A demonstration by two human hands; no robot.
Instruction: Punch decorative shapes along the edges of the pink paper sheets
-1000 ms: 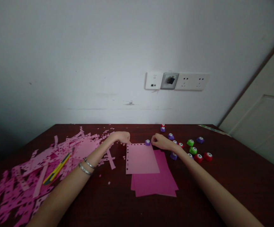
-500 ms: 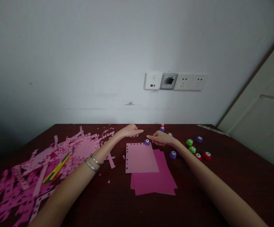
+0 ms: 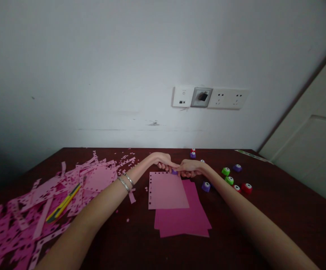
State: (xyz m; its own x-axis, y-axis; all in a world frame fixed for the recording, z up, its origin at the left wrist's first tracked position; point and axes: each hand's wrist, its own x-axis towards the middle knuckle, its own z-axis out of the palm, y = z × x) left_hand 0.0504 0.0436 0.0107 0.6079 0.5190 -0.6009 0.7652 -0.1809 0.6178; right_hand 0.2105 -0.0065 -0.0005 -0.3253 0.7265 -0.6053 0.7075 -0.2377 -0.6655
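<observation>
At the far edge of a light pink sheet [image 3: 167, 191] sits a small purple craft punch [image 3: 174, 172]. My left hand [image 3: 163, 160] reaches in from the left with its index finger pressed on top of it, the other fingers curled. From the right, my right hand [image 3: 190, 167] meets it, its fingers folded and its thumb and index finger against the punch, overlapping the left fingertip. Punched holes run along the sheet's left and far edges. Darker pink sheets [image 3: 184, 221] lie partly beneath it. Most of the punch is hidden by my fingers.
Left, a heap of pink punched strips [image 3: 19, 232] bears a yellow utility knife [image 3: 64, 202]. More punches stand right: purple [image 3: 206, 186], green [image 3: 226, 171] and red [image 3: 247, 188]. Behind the table is a wall with sockets [image 3: 227, 98]. A patterned strip [image 3: 253, 155] lies far right.
My hands have come together over the purple punch. The left moved right and down onto its top; the right closed in beside it, covering most of the punch.
</observation>
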